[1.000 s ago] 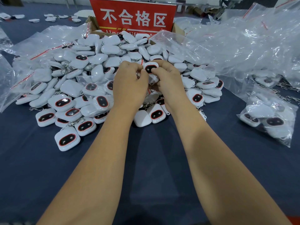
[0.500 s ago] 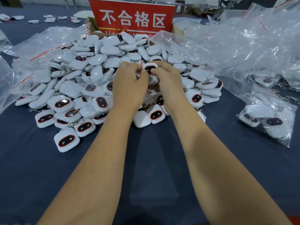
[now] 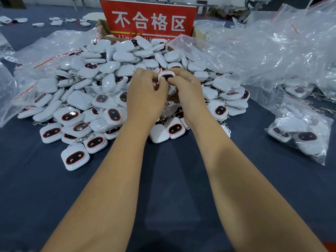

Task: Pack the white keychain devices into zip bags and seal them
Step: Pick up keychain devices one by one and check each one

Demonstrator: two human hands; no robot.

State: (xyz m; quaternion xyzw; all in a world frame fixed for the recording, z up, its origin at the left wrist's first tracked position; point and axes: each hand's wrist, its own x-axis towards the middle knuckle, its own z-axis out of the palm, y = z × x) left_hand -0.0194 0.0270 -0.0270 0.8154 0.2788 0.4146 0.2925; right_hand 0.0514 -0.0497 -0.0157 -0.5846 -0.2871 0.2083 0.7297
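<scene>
glossy rounded device (image 3: 166, 77) between curled hands (image 3: 145, 95)

Two bare forearms, no sleeves in view, left grip (image 3: 145, 93) and right grip (image 3: 189, 91) ungloved

Single head-worn wide-angle view, looking forward and down along both forearms, close above the dark table (image 3: 163, 179); pile of devices (image 3: 81, 106) around and beyond the fingers (image 3: 174, 81).
</scene>
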